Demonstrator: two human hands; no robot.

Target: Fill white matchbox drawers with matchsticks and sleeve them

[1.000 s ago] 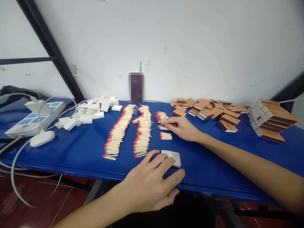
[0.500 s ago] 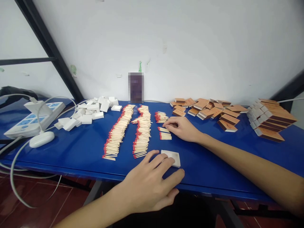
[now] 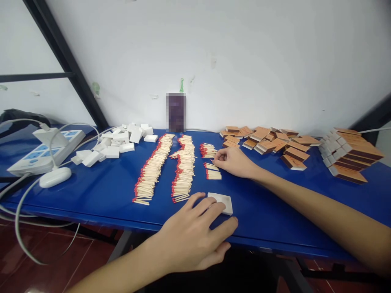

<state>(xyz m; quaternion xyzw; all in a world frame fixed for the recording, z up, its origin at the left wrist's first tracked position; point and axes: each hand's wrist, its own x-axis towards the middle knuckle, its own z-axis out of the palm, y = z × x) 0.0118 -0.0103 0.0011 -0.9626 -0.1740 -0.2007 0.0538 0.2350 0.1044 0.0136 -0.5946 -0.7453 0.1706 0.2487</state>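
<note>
My left hand (image 3: 198,232) is spread at the table's front edge, its fingertips at a white matchbox tray (image 3: 226,202) lying flat. Its fingers cover part of the tray's inside. Farther back, my right hand (image 3: 233,162) is closed in a pinch, with a match (image 3: 213,160) showing at the fingertips. Just left of it is a small pile of red-headed matches (image 3: 208,150). Below the fingertips lies a short row of matches (image 3: 213,174). Two long rows of matches, a left one (image 3: 152,171) and a middle one (image 3: 185,169), run from back to front.
White trays (image 3: 119,140) are heaped at the back left. Orange matchbox sleeves (image 3: 269,140) lie scattered at the back right, beside a stack of matchboxes (image 3: 348,152). A power strip (image 3: 45,152) with cables occupies the left. A blurred dark panel (image 3: 176,112) stands against the wall.
My right hand has shifted slightly back and to the right, its thumb and finger closer together at the matches. My left hand stays at the tray.
</note>
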